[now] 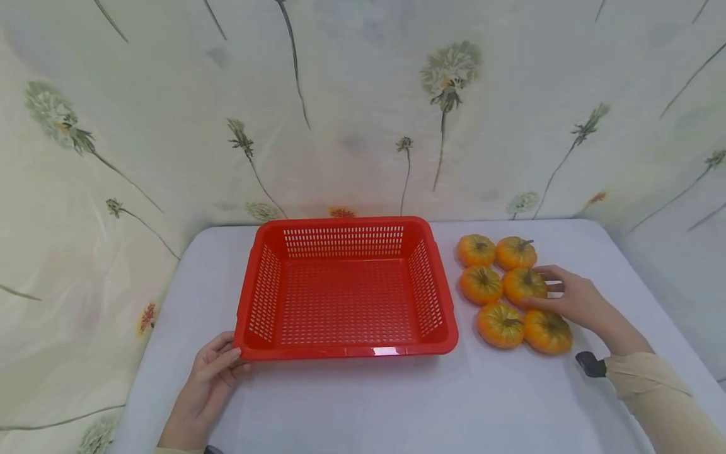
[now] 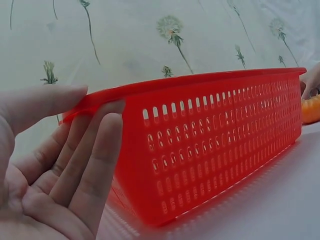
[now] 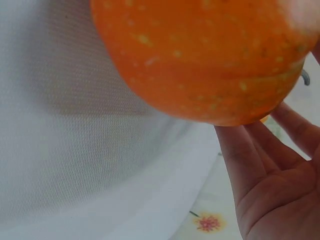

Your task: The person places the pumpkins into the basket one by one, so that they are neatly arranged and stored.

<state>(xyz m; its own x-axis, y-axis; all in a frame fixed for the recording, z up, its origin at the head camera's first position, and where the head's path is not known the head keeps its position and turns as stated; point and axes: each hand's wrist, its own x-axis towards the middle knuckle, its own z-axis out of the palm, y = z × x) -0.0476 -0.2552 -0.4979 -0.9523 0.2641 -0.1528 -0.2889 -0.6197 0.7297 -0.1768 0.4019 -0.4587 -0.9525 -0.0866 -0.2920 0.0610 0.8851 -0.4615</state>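
At its near left corner, a red plastic basket [image 1: 346,350] is held by my left hand [image 1: 211,373]. In the left wrist view the thumb lies over the rim [image 2: 150,88] and the fingers are bent beneath it. My right hand [image 1: 574,301] has its thumb and fingers around the right side of a small orange pumpkin [image 1: 523,285], the right one of the middle pair. The front right pumpkin [image 1: 547,331] sits just before this hand. A large orange pumpkin surface [image 3: 210,65] fills the top of the right wrist view, hiding the fingertips.
More pumpkins sit close together: a back pair [image 1: 476,250], a middle left one [image 1: 480,285] and a front left one [image 1: 500,325]. They stand right of the basket on a white-covered table [image 1: 363,403]. Behind rises a flowered curtain [image 1: 351,126].
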